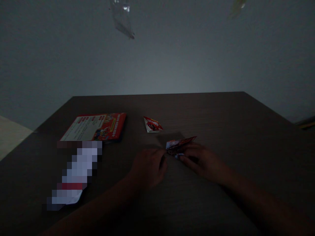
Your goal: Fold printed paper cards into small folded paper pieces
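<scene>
A small piece of folded printed paper, dark red and white with a pointed far corner, is held just above the table in front of me. My right hand pinches it from the right, thumb below and fingers behind. At its left corner, my left hand has its fingers curled, with the fingertips closed on the paper's tip. The dim light hides the exact finger contact. Just beyond the hands, another folded red and white paper piece lies on the table.
The wooden table ends at a grey wall. On the left lies a red and white printed booklet, and nearer me a blurred-out white object. A clear plastic piece hangs on the wall.
</scene>
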`<action>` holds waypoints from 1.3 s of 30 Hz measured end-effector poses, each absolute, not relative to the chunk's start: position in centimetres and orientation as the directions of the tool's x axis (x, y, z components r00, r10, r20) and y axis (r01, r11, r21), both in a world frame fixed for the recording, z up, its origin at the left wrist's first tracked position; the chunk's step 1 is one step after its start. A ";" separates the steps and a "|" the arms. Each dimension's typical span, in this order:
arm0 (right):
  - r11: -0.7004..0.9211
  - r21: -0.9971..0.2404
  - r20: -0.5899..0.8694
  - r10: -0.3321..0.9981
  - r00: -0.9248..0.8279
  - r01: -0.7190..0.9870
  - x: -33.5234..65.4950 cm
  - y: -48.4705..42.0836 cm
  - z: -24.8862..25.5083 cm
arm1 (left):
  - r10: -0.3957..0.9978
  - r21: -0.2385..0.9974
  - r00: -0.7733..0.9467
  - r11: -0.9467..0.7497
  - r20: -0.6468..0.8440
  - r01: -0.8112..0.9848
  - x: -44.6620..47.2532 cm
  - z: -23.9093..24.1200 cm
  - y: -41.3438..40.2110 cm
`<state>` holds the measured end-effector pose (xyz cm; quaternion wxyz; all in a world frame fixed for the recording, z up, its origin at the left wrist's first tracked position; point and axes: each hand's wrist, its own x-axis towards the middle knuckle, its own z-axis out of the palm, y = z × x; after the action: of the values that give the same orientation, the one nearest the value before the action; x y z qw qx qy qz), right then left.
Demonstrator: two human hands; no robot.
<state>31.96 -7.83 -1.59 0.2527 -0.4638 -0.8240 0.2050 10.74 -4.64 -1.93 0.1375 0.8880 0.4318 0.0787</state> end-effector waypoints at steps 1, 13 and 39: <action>0.463 -0.601 0.215 0.879 -0.426 0.652 32.0 -7.8 -1.6 | 0.793 0.327 0.608 -0.584 0.034 0.743 10.7 -2.0 -4.6; 0.247 -0.796 0.145 0.964 -0.222 0.553 32.0 -7.3 -3.1 | 0.566 0.231 0.794 -0.821 0.219 0.522 11.4 -1.5 -7.6; 0.277 -0.610 0.160 0.961 -0.227 0.742 32.1 -6.6 -2.7 | 0.609 0.129 0.777 -0.793 0.162 0.595 12.1 -2.3 -8.3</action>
<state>32.12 -6.58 -2.67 0.2619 -0.5640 -0.7549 0.2083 12.13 -8.35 -2.30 0.0353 0.9419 0.3194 0.0978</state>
